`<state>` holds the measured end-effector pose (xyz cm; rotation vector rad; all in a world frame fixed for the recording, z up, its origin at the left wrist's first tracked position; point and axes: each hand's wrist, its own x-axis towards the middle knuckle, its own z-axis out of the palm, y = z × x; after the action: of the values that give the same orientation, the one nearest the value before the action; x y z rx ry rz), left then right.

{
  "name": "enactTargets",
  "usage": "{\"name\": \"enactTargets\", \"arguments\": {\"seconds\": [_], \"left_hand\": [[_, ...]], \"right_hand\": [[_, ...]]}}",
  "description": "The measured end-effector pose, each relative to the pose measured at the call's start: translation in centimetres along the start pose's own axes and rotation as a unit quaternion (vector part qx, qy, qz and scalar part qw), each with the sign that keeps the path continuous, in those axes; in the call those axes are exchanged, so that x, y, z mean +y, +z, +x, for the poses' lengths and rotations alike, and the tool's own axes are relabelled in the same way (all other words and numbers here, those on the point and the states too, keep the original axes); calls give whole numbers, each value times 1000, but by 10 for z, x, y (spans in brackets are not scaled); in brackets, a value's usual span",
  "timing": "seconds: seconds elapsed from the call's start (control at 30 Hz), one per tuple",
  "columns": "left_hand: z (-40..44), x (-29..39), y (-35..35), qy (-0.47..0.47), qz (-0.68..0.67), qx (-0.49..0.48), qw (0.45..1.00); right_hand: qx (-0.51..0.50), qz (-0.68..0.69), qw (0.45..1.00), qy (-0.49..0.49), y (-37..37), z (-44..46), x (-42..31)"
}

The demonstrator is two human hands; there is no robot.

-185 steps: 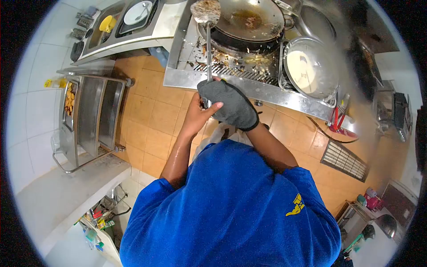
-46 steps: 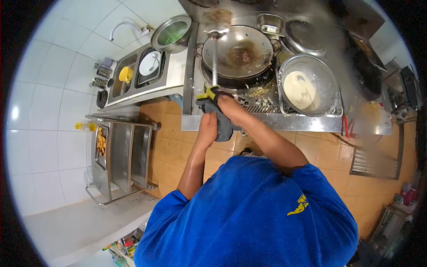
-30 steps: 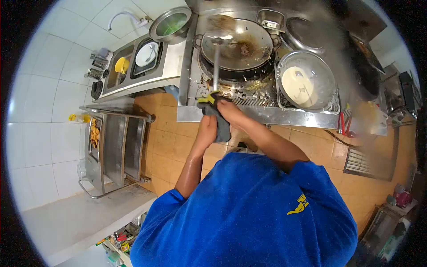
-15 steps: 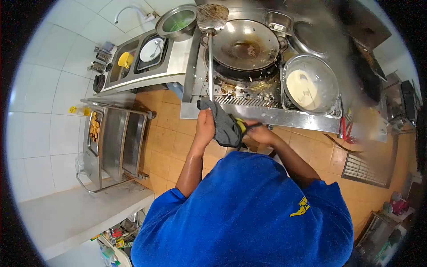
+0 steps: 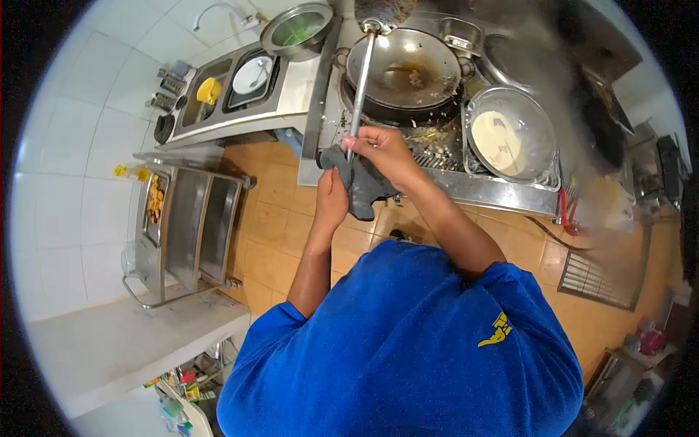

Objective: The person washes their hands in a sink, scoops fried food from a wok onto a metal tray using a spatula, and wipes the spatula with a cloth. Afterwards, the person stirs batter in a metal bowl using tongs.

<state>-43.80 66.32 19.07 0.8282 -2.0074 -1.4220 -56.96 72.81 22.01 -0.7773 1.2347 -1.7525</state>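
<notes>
Smooth shiny metal spatula handle [image 5: 363, 80], matt grey cloth [image 5: 366, 186], worn metal wok [image 5: 386, 86] with an oily sheen, clear glossy bowl [image 5: 540, 131], brushed-looking metal stove edge [image 5: 488, 191], soft matt blue fabric shirt [image 5: 400, 335], glossy white wall tiles [image 5: 58, 211]

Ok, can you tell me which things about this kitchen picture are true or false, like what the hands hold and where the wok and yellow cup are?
1. The right hand holds the long metal spatula. True.
2. The left hand holds a spoon. False: it holds grey cloth.
3. The wok is on the floor. False: it is on the stove.
4. The yellow cup is in the sink. True.
</notes>
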Motion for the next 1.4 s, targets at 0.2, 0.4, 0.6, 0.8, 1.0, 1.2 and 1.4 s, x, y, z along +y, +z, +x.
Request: {"name": "enactTargets", "arguments": {"seconds": [0.2,0.4,0.6,0.8,1.0,1.2,1.4], "left_hand": [[-7,8,-10,-85,-302,-5,950],[-7,24,-18,-138,-420,-67,894],[2,20,-11,-74,-244,-136,957],[-9,20,-3,-89,-277,-122,949],[-41,-16,2,-104,-197,-158,962],[-48,-29,-13,-136,-289,-127,939],[-28,-17,0,-98,-347,-36,932]], "right_hand": [[-58,-13,998,-11,11,6,-3],[-77,-48,996,-20,15,5,-6],[-43,-124,989,-65,11,-2,-3],[-44,-18,999,-19,5,-7,-12],[28,12,999,-16,-26,3,-34],[5,7,1000,3,-36,-7,-59],[-18,12,999,25,-19,-10,-19]]}}
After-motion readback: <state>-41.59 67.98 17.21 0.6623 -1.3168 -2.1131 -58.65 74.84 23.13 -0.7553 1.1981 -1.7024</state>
